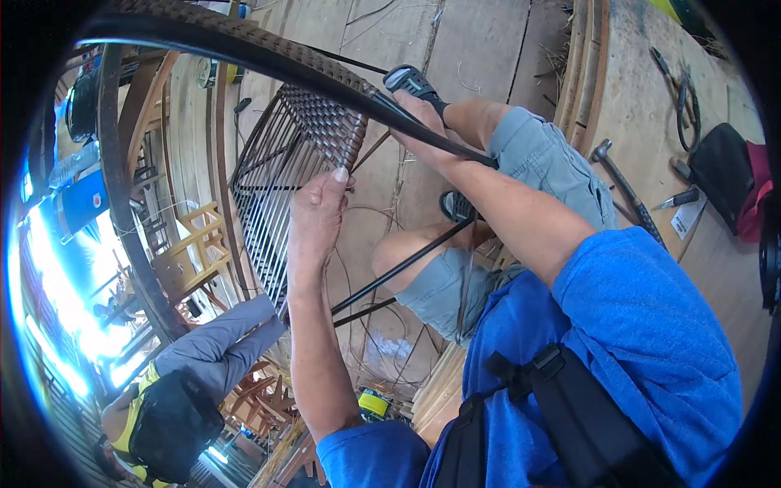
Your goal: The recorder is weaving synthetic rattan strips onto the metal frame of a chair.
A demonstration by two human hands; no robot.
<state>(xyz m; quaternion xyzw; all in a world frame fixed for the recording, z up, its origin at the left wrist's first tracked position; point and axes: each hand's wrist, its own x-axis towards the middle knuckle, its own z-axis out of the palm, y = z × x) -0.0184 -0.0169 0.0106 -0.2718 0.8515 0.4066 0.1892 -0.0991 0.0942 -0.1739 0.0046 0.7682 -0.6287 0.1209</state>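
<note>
A chair-like frame with a black curved rail (244, 55) lies across my lap and the upper left. Brown flat strands form a woven panel (329, 122) on it, beside a row of thin bare rods (262, 211). My left hand (319, 213) is closed at the lower corner of the weave, thumb pressed on its edge; a thin brown strand trails down from it. My right hand (421, 134) reaches under the black rail near the weave's right side, and the rail hides most of its fingers.
On the wooden boards to the right lie a hammer (625, 185), a pointed tool with a black handle (680, 198), pliers (690, 106) and a black pouch (722, 167). Loose strands (370, 317) litter the floor. Another person (175, 415) works at lower left, near a yellow wooden frame (195, 254).
</note>
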